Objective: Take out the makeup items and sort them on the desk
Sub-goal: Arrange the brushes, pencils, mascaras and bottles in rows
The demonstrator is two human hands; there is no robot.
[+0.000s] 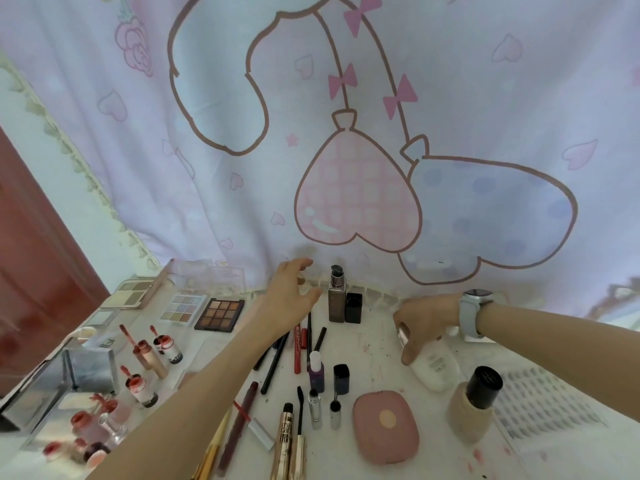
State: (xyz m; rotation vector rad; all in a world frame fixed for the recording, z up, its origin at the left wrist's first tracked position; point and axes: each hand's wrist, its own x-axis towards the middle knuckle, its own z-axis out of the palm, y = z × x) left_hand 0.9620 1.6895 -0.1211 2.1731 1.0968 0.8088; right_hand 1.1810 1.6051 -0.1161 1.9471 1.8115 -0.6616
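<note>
white tube (434, 370) | right hand (426, 322) fingers curl round it; left hand (294, 289) fingers spread at desk's (377, 344) far edge

small clear item (305, 289) blurred behind left hand (291, 292), mascara (284, 445) cut off below

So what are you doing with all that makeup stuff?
A person is sorting makeup on a white desk. The right hand grips a white squeeze tube lying on the desk. The left hand reaches toward the back, beside a tall brown pump bottle. Brown and pastel eyeshadow palettes, pencils and a pink compact are already laid out.
</note>
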